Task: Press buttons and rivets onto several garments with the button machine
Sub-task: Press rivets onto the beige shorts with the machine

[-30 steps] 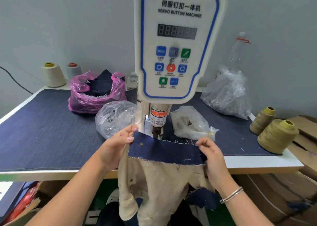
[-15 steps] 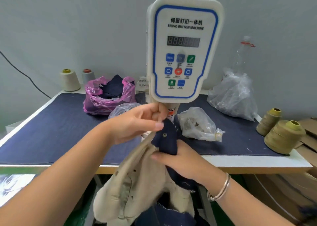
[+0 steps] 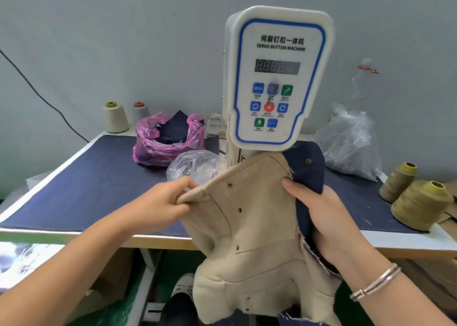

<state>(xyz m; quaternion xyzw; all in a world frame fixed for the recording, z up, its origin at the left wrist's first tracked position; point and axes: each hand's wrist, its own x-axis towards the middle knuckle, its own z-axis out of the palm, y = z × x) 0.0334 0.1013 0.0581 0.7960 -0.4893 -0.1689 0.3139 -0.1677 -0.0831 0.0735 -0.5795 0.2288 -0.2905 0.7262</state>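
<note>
A beige garment (image 3: 249,229) with a dark blue denim band (image 3: 308,174) hangs in front of the white servo button machine (image 3: 277,78), lifted off the table. Small metal rivets run down its beige front, and one brass rivet shows on the denim band. My left hand (image 3: 160,202) pinches the beige edge at the left. My right hand (image 3: 321,214) grips the garment where the beige meets the denim, thumb on the front. The cloth hides the machine's press head.
The table (image 3: 74,184) has a dark blue cover. On it sit a pink bag of denim pieces (image 3: 168,140), a clear bag (image 3: 193,167) and a bigger clear bag (image 3: 351,142). Olive thread cones (image 3: 420,202) stand at the right, pale cones (image 3: 115,117) at the back left.
The garment was pulled out from under the press head and turned, so the beige front now faces me. My left hand moved from the denim band to the beige edge.
</note>
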